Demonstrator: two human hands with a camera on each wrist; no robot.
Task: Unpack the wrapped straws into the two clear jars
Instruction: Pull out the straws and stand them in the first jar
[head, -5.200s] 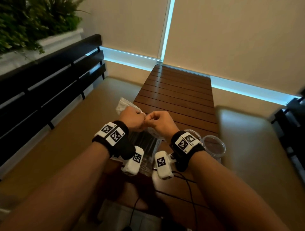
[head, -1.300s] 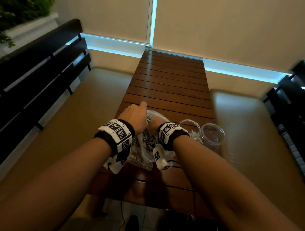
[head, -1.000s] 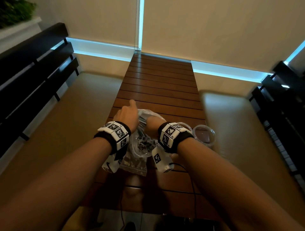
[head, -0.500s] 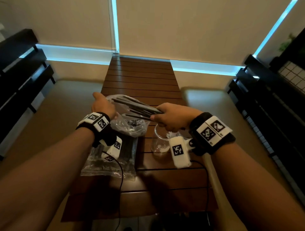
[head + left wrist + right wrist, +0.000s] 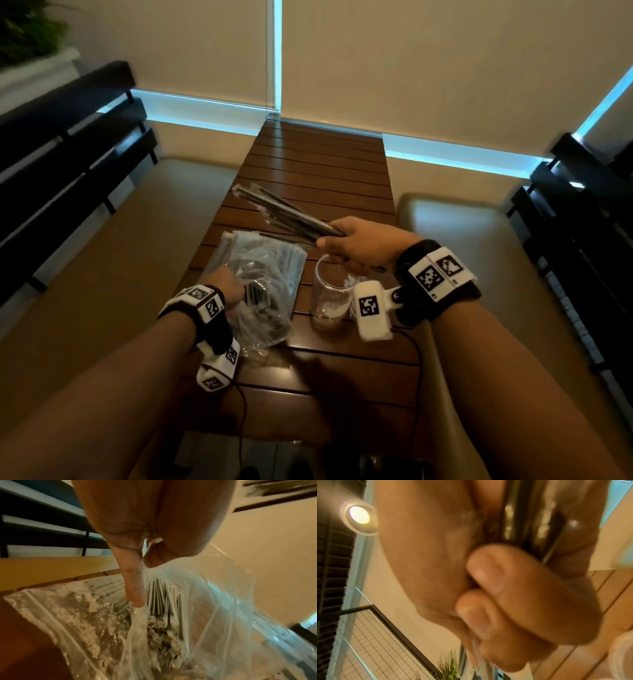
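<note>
Gripping a bundle of wrapped straws [image 5: 287,216] now pulled out, the right hand [image 5: 359,245] hovers over a clear jar [image 5: 330,294] at frame centre, while the left hand [image 5: 226,286] pinches the plastic bag [image 5: 263,274].

Bag of straws [image 5: 260,281] on slatted table [image 5: 318,164], left of jar [image 5: 329,298]; handful of straws [image 5: 284,214] held above, behind both.

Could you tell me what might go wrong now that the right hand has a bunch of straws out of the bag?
1. The right hand grips the straws by one end only; they fan out loosely, so some may slip or miss the jar.
2. The jar stands right under that hand and could be knocked over.
3. The left hand pinches only the bag mouth, so the remaining straws may spill.
</note>
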